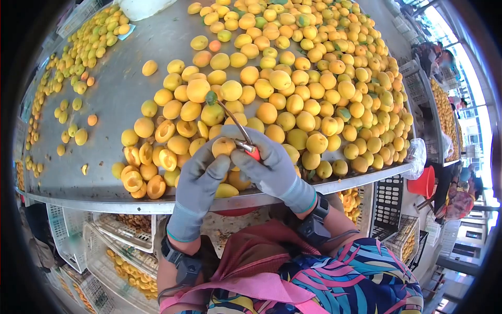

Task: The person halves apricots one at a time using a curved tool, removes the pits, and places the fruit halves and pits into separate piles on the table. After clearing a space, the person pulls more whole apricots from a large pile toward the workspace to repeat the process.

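Both my hands wear grey gloves and meet at the front edge of the metal table. My left hand point(201, 178) grips a yellow apricot point(223, 147) between thumb and fingers. Beside it, my right hand point(266, 162) is closed on a small tool with a red handle point(253, 152); its metal part touches or lies right at the fruit. A thin brown twig point(235, 120) with a leaf sticks up between the hands. Halved, pitted apricots point(156, 186) lie just left of my left hand, and whole apricots point(198, 90) are heaped beyond both hands.
More apricots point(81, 137) are scattered over the metal table point(120, 78) at left. Crates point(130, 230) stand under its front edge. A red bucket point(421, 181), a clear plastic bag point(417, 157) and a person point(457, 201) are at right.
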### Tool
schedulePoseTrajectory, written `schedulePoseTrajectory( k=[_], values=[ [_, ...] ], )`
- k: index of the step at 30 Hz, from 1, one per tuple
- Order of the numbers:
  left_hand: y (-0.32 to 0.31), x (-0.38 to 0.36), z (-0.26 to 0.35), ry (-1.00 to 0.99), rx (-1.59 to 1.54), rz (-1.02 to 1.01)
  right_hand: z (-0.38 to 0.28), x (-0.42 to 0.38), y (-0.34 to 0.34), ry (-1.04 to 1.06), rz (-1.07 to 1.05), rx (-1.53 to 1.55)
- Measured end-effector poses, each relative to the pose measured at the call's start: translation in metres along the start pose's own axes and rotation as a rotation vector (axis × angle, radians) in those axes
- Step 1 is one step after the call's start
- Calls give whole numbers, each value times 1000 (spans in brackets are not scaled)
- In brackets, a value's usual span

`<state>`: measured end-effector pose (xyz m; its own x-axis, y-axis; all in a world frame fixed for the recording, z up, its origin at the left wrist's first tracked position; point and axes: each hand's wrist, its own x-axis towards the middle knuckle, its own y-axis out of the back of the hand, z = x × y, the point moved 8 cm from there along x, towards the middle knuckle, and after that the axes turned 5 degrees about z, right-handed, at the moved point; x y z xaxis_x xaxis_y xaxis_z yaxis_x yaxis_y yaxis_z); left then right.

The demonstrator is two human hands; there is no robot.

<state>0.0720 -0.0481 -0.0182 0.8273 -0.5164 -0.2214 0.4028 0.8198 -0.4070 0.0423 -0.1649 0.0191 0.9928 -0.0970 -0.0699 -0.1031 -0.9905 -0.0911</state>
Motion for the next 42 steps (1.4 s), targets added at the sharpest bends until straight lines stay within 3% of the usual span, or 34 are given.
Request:
schedulePoseTrajectory(
  k=[1,3,5,8,15,26,31,34,37,40,42],
  values=[
    [1,1,0,-3,-6,3,-1,-1,-1,4,-21,9],
    [-4,0,22,-248,143,-35,-4,-3,-2,10,-6,-42],
    [-1,-1,24,-228,52,-10,-6,-6,-2,21,8,-89],
    [4,-4,26,-210,-36,12,4,-14,-13,-70,-151,11],
    [5,-5,24,-191,-171,11,-7,-13,-21,118,-165,-219],
    [9,-3,21,-197,-167,55,-8,-14,-23,148,-148,-331],
    [8,-1,16,-167,-198,76,-2,-15,-20,17,-163,-355],
    [7,0,15,-171,-202,69,-8,-15,-22,109,-147,-329],
    [8,-2,16,-190,-171,87,-10,-16,-22,3,-190,-363],
    [8,-4,18,-191,-65,110,-8,-15,-24,105,-146,-386],
    [7,-6,21,-225,25,140,-10,-14,-24,57,-153,-398]
  ],
)
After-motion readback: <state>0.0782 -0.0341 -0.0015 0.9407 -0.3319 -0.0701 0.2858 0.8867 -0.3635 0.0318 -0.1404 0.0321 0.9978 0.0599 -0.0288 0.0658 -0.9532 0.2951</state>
